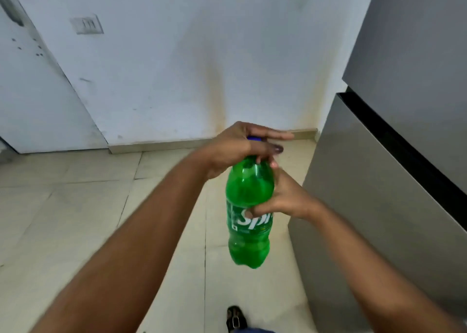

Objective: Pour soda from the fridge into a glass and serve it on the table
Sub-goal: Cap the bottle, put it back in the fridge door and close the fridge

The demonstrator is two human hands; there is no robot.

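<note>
Pale, stained wall and cream floor tiles fill the background, with a white switch plate at 11 o'clock and a grey steel fridge, its doors closed, along the 3 o'clock side. At the centre of the view a green translucent plastic soda bottle with a white-lettered label hangs upright in the air above the tiles, just left of the fridge's lower door. The right hand wraps the bottle's shoulder from the 3 o'clock side, thumb pressed on the label and fingers curled behind, holding its weight. The left hand comes in from 8 o'clock and sits on top of the bottle, palm covering the neck; a sliver of blue cap shows beneath its extended fingers, which lie fairly flat and point toward 3 o'clock rather than curling tight. At 6 o'clock a dark sandal stands on the tiles.
</note>
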